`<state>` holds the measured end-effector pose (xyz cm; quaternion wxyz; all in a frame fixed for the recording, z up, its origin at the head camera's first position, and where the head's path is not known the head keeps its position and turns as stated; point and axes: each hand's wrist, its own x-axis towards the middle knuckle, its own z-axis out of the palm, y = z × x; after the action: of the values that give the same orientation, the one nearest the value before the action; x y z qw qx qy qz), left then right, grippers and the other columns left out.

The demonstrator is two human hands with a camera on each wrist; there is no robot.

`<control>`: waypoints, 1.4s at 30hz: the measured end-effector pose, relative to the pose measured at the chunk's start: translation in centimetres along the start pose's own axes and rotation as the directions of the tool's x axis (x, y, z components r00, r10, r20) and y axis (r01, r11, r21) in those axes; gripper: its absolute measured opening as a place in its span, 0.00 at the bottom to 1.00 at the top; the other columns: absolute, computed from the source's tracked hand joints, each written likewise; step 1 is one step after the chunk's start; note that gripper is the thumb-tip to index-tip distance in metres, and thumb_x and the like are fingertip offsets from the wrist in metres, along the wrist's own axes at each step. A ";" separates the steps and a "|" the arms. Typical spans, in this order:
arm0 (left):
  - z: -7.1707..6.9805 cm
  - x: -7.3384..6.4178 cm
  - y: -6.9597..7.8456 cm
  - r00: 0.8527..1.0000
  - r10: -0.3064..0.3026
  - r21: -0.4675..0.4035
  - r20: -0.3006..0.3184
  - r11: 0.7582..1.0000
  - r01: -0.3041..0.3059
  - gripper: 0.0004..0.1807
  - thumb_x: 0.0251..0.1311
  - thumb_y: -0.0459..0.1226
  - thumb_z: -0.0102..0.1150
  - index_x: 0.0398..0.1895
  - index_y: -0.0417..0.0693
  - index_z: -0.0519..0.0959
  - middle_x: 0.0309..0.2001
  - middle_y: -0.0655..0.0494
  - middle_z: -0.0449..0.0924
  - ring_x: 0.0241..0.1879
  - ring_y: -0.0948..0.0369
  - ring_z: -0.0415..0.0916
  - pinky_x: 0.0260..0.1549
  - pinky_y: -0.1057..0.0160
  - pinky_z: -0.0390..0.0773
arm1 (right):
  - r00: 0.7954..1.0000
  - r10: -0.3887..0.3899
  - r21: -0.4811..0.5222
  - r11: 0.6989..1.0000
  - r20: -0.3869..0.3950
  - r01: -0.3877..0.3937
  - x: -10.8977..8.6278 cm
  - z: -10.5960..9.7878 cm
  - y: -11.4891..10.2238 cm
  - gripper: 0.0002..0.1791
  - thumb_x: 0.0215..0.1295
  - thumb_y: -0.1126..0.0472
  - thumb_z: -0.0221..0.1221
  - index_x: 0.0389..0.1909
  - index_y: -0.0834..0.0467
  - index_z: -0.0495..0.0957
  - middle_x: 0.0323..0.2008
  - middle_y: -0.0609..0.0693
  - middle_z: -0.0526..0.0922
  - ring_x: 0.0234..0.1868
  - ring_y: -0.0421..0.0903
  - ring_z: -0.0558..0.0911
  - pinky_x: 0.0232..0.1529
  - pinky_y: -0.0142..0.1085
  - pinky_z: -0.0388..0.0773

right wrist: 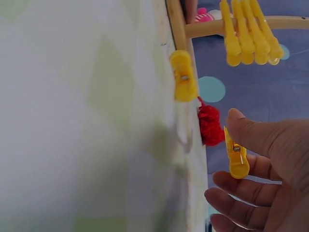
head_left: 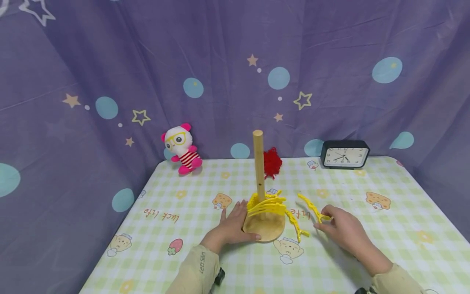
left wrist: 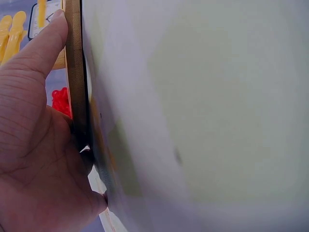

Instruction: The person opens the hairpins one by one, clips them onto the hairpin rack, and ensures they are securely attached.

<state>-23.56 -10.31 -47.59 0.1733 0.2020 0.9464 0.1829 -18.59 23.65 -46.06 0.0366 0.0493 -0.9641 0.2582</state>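
Note:
My left hand (head_left: 235,226) rests at the left edge of the round wooden base (head_left: 273,232) of an upright stand, fingers spread along its side. The thumb (left wrist: 46,46) lies over the rim. My right hand (head_left: 343,228) pinches one end of a slim yellow clip hanger (head_left: 310,205) between thumb and fingers, right of the stand. A spring clip (right wrist: 237,157) with a metal coil shows at the held end. Several more yellow hangers (head_left: 266,206) sit bunched around the lower post (head_left: 259,163). One yellow strip (head_left: 293,222) reaches out beyond the base's right side, with a clip (right wrist: 183,75) at its end.
Behind the post lies a bundle of red cord (head_left: 272,162). A panda plush (head_left: 181,149) sits at the back left, and a black-framed clock (head_left: 345,155) stands at the back right. The checked tablecloth (head_left: 400,228) ends at a purple curtain (head_left: 227,41).

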 end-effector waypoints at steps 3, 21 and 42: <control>0.1 0.0 0.0 1.000 -0.003 0.003 0.001 1.000 0.003 0.64 0.49 0.71 0.58 0.79 0.47 0.41 0.79 0.55 0.35 0.77 0.57 0.31 0.69 0.41 0.28 | 0.997 -0.027 0.028 0.999 -0.069 0.029 -0.2 -0.5 -0.6 0.20 0.52 0.51 0.72 0.41 0.57 0.79 0.37 0.50 0.84 0.34 0.46 0.81 0.34 0.46 0.77; -0.2 0.0 -0.1 1.000 0.008 -0.005 -0.002 1.000 -0.008 0.63 0.50 0.70 0.59 0.78 0.45 0.42 0.79 0.53 0.36 0.77 0.55 0.32 0.69 0.40 0.29 | 0.871 -0.235 0.017 0.963 -0.431 0.268 0.5 -2.3 -4.4 0.17 0.59 0.70 0.65 0.48 0.53 0.84 0.35 0.48 0.86 0.23 0.39 0.69 0.21 0.33 0.66; -0.5 -0.4 0.4 1.000 0.012 -0.002 -0.005 1.000 -0.012 0.62 0.51 0.68 0.59 0.78 0.43 0.43 0.78 0.51 0.37 0.77 0.54 0.33 0.69 0.39 0.31 | 0.752 -0.523 -0.041 0.830 -0.401 0.555 4.5 1.3 -9.3 0.17 0.55 0.71 0.68 0.46 0.54 0.85 0.41 0.45 0.87 0.28 0.41 0.66 0.26 0.31 0.70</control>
<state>-23.28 -10.33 -46.93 0.1700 0.2069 0.9455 0.1854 -22.06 14.66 -42.18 0.3017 0.2734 -0.8695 0.2796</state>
